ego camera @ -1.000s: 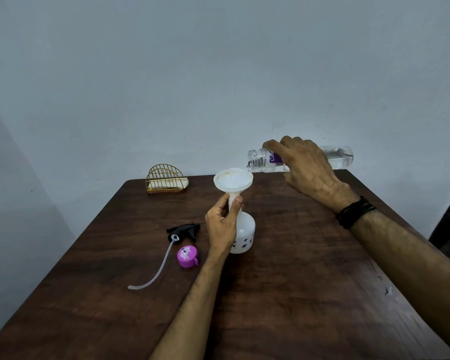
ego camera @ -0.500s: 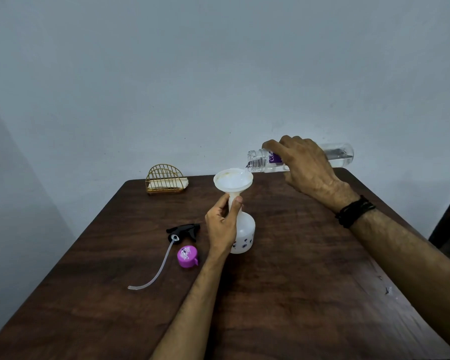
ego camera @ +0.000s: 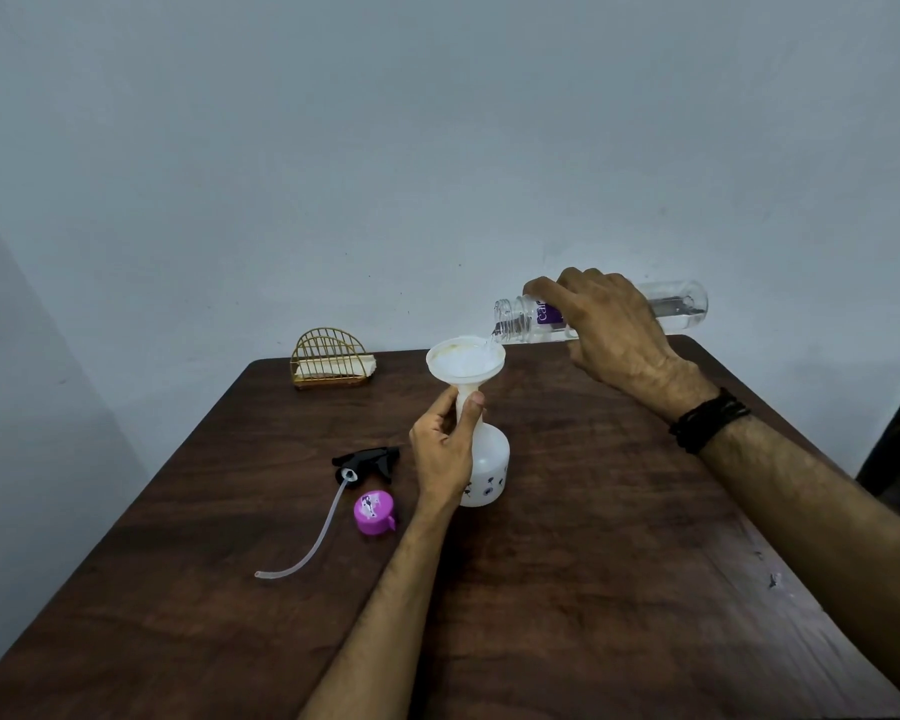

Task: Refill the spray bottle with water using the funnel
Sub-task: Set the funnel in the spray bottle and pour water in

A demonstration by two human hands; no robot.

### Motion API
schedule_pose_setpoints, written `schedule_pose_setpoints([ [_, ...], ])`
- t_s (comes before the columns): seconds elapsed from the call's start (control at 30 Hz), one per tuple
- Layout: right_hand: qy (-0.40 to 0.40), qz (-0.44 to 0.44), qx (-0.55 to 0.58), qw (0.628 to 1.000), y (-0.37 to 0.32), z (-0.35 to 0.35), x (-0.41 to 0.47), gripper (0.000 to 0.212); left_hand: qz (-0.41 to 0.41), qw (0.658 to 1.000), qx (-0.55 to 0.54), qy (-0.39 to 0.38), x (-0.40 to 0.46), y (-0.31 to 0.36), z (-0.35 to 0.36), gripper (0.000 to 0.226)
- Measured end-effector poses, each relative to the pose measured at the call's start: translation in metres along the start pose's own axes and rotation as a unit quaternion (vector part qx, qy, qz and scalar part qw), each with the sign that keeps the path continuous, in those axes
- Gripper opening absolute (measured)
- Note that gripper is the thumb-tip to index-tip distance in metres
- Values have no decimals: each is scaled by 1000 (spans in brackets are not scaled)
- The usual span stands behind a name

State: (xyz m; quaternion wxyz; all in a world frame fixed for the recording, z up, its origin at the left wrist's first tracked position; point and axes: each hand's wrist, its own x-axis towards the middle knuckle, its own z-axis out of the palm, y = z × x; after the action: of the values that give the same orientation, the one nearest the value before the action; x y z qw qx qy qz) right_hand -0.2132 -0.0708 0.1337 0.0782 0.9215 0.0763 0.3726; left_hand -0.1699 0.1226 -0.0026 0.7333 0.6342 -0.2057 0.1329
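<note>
A white spray bottle (ego camera: 487, 472) with small dark flower prints stands upright in the middle of the brown table (ego camera: 593, 589). A white funnel (ego camera: 465, 358) sits in its neck. My left hand (ego camera: 445, 444) grips the neck and the funnel stem. My right hand (ego camera: 611, 330) holds a clear water bottle (ego camera: 681, 306) with a purple label, tipped almost level. Its open mouth is just over the funnel's right rim, and water trickles into the funnel.
The black spray trigger head (ego camera: 367, 459) with its clear tube lies left of the spray bottle. A purple cap (ego camera: 374, 511) lies beside it. A gold wire holder (ego camera: 331, 358) stands at the table's far edge by the wall.
The water bottle's rear end has lifted slightly, tipping it a little more. The left hand, funnel and spray bottle have stayed in place.
</note>
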Motion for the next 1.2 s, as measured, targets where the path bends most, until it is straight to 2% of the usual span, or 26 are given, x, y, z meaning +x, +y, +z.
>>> schedule_pose_setpoints([
  [0.53, 6, -6, -8, 1000, 0, 0, 1, 60, 0, 1000, 14, 6, 0, -1, 1, 17],
  [0.77, 5, -7, -13, 1000, -2, -2, 1, 62, 9, 1000, 6, 5, 0, 0, 0, 33],
  [1.2, 7, -12, -24, 1000, -1, -2, 3, 62, -3, 1000, 8, 0, 0, -1, 0, 13],
])
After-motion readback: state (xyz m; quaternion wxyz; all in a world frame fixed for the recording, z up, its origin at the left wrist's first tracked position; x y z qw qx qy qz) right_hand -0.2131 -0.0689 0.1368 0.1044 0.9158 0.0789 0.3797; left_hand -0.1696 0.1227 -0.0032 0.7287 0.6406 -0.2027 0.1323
